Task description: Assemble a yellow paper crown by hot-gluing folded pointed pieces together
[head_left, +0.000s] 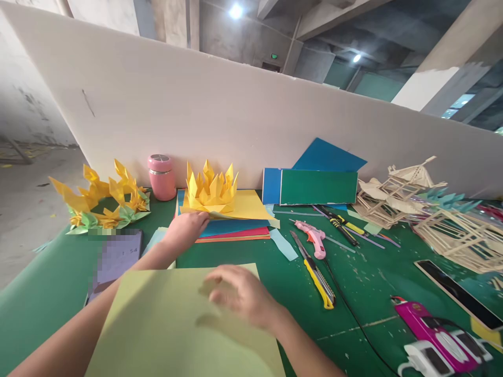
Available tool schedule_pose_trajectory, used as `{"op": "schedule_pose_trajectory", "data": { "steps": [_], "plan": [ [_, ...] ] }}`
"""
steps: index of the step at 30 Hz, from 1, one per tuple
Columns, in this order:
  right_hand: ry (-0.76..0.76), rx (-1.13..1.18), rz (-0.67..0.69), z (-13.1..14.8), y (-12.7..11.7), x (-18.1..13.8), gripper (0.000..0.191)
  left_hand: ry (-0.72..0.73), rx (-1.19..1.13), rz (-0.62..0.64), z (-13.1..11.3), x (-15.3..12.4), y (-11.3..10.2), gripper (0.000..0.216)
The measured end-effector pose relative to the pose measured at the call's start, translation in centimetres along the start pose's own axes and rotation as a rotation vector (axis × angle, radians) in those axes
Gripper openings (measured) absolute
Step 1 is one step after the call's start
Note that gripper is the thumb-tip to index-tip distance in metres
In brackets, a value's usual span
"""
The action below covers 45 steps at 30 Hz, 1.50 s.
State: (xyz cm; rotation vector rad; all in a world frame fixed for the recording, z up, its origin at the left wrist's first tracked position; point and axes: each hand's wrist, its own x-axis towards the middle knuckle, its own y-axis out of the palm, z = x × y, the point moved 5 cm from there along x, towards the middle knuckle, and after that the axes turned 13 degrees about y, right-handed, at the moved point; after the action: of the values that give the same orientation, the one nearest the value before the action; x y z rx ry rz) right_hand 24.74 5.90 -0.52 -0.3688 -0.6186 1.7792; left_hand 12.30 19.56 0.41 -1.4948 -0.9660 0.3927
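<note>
My left hand (186,232) reaches across to the back of the table, its fingers closed on the front edge of a yellow paper sheet (251,203). That sheet tops a stack of coloured paper, with blue (223,228) and red sheets under it. A folded yellow paper crown (211,191) stands on the stack, just beyond my fingers. Nearer to me lies a large light green paper sheet (168,319). Over it hovers my right hand (241,293), slightly blurred, fingers curved and thumb apart, with nothing in it.
Right of the paper lie a utility knife (314,275) and a pink glue gun (312,235) with its cord. A pink cup (162,178) and another crown (106,207) stand at left. Wooden stick models (393,201), a phone (459,293) and a magenta power strip (440,335) occupy the right.
</note>
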Motion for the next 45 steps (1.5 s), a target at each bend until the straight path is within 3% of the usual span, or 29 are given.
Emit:
{"op": "schedule_pose_trajectory", "data": {
  "steps": [2, 4, 8, 13, 17, 22, 26, 34, 39, 45],
  "plan": [
    [0.012, -0.184, -0.277, -1.1, -2.0, 1.9, 0.019, -0.005, 0.021, 0.021, -0.1, 0.2, -0.5, 0.023],
    [-0.001, -0.322, -0.417, -2.1, -3.2, 3.9, 0.026, -0.015, 0.033, 0.031, -0.3, 0.2, -0.6, 0.025],
    [-0.027, -0.389, -0.456, -3.2, -3.7, 7.1, 0.031, -0.029, 0.018, 0.030, -0.4, 0.0, -0.6, 0.024],
    [-0.013, -0.413, -0.536, -3.7, -3.1, 8.4, 0.026, -0.073, -0.071, -0.033, 0.0, -0.6, -0.3, 0.018],
    [0.073, -0.404, -0.650, -4.7, -3.4, 9.1, 0.022, -0.165, -0.171, -0.155, 0.6, -1.5, 1.2, 0.014],
    [0.121, -0.408, -0.735, -5.2, -4.4, 10.1, 0.016, -0.274, -0.236, -0.317, 1.2, -2.0, 2.4, 0.035],
    [0.079, -0.418, -0.717, -5.0, -4.6, 10.3, 0.022, -0.261, -0.282, -0.352, 1.3, -1.8, 2.6, 0.042],
    [-0.160, -0.600, -0.388, -4.1, -2.4, 10.8, 0.025, -0.240, -0.305, -0.393, 1.4, -1.9, 3.2, 0.049],
    [-0.193, -0.745, -0.326, -3.5, -2.0, 11.7, 0.017, -0.229, -0.281, -0.397, 0.9, -2.0, 2.8, 0.047],
    [-0.194, -0.836, -0.340, -3.6, -1.3, 12.2, 0.028, -0.237, -0.252, -0.369, 0.6, -2.1, 2.4, 0.057]
  ]
}}
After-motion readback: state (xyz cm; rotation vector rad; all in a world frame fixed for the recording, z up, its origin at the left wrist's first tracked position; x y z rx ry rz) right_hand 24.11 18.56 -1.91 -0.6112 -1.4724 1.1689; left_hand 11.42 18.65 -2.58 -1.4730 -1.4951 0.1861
